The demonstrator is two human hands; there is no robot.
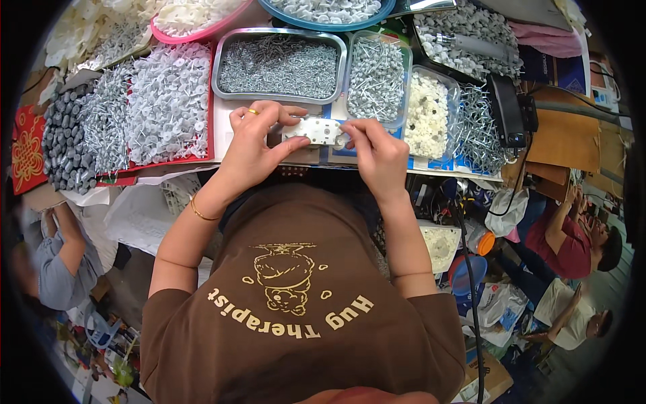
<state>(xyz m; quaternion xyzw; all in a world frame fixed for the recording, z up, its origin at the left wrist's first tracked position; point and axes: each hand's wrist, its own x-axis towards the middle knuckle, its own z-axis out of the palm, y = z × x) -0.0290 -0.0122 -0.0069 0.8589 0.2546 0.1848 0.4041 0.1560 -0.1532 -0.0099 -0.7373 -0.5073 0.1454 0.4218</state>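
A small white rectangular plastic part with several holes is held level over the table's front edge. My left hand grips its left end, thumb on the near side and fingers on the far side. At its right end my right hand is closed, with thumb and index finger pinched together against the corner. Whatever is between those fingertips is too small to make out. Just beyond my hands lies a silver metal tray of short screws. A clear container of longer screws stands beside it.
To the left are white pinned plastic parts, screws and dark grey cylinders. At right stand a tub of cream pieces, loose screws and a black device. A black cable hangs nearby. Other people sit on both sides.
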